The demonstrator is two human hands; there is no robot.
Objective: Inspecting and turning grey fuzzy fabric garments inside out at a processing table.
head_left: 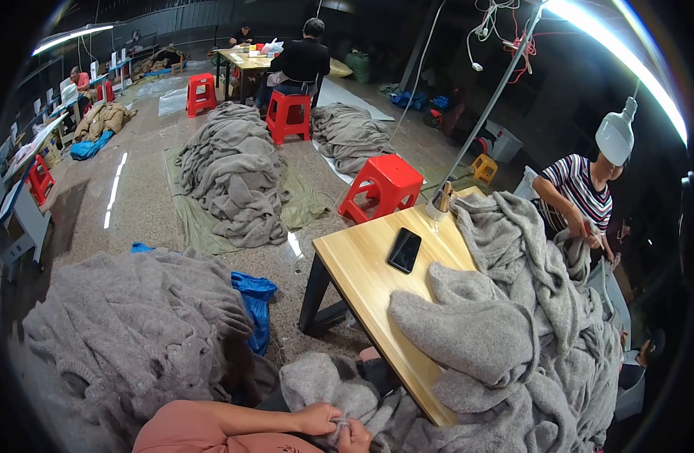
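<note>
A grey fuzzy knit garment (320, 381) lies gathered over my lap, below the near edge of the table. My left hand (315, 419) pinches its cloth, fingers closed. Close beside it, my right hand (354, 436) grips the same garment at the lower edge of the view; part of this hand is cut off. Whether a small tool is between the fingers cannot be made out. More grey knit garments (528, 377) are heaped on the wooden table (370, 264) to my right, and some hang over its edge.
A large grey garment pile (135, 317) rises at my left beside a blue plastic bag (254, 302). On the table are a black phone (404, 251) and a cup of tools (439, 205). Red stools (381, 187) stand beyond. Across the table, a person (577, 196) handles grey cloth.
</note>
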